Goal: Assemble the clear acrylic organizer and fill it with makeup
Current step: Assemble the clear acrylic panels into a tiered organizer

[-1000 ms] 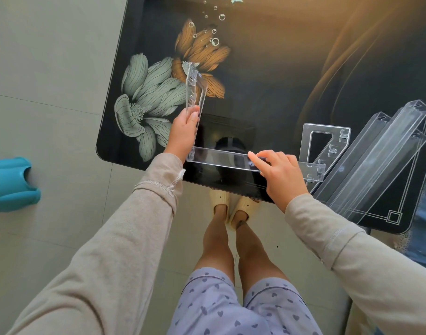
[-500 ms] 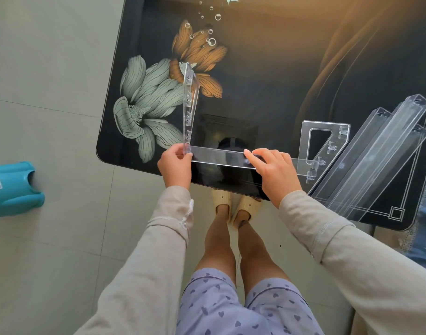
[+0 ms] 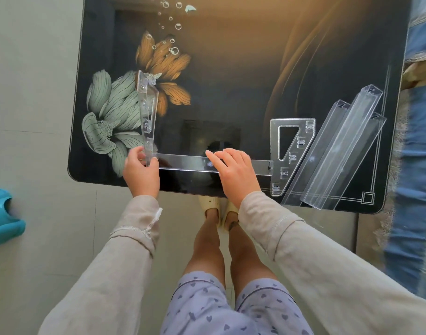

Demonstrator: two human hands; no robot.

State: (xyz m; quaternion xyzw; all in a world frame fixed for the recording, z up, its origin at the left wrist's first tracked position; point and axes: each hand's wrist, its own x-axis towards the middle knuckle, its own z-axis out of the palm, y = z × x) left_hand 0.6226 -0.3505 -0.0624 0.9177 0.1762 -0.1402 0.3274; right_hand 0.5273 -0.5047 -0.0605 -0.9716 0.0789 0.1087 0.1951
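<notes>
At the near edge of the tabletop [image 3: 231, 93] lies the clear tray [image 3: 183, 162]. At its left end the left hand [image 3: 140, 174] has its grip pinched onto the foot of the upright side panel [image 3: 148, 112], which stands where the tray ends. The right hand [image 3: 235, 175] lies on the tray's middle, grip slack, fingers nearly straight (thumb hidden). At the tray's right end a flat side panel [image 3: 274, 141] lies touching it, with three spare trays [image 3: 337, 153] just beyond.
</notes>
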